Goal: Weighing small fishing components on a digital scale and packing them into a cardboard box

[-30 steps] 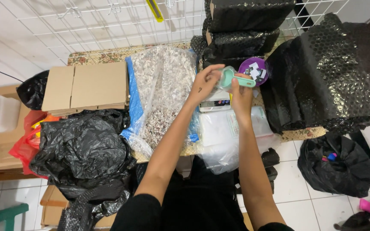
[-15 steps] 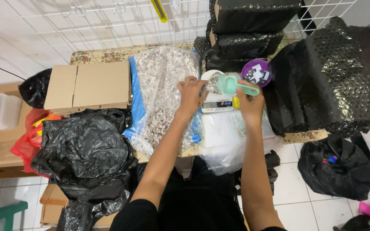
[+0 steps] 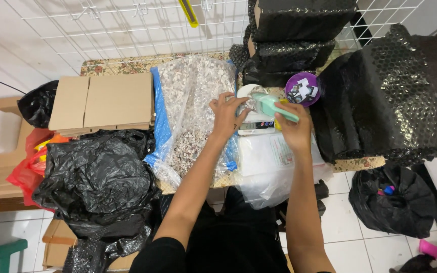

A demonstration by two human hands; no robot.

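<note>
The right hand (image 3: 293, 129) is closed around the handle of a mint-green scoop (image 3: 271, 105), with the bowl of the scoop held over the white scale (image 3: 255, 124) at the middle of the table. The left hand (image 3: 227, 115) rests with its fingers spread and curled at the left edge of the scale, touching what appears to be a small clear bag; whether it pinches that bag cannot be told. To do this step well, keep the scoop low and level over the scale, tip it gradually, and let the left hand steady the receiving bag so that nothing spills onto the table. The scoop is pale green plastic with a short straight handle and a rounded bowl; its contents are hidden. Just left of the scale lies a large clear bag of small mixed white and brown pieces (image 3: 190, 108), resting on a blue sheet. A purple round lid (image 3: 303, 88) sits just beyond the scale to the right, near black bubble wrap (image 3: 390, 96). Flat cardboard boxes (image 3: 102, 103) lie at far left.
</note>
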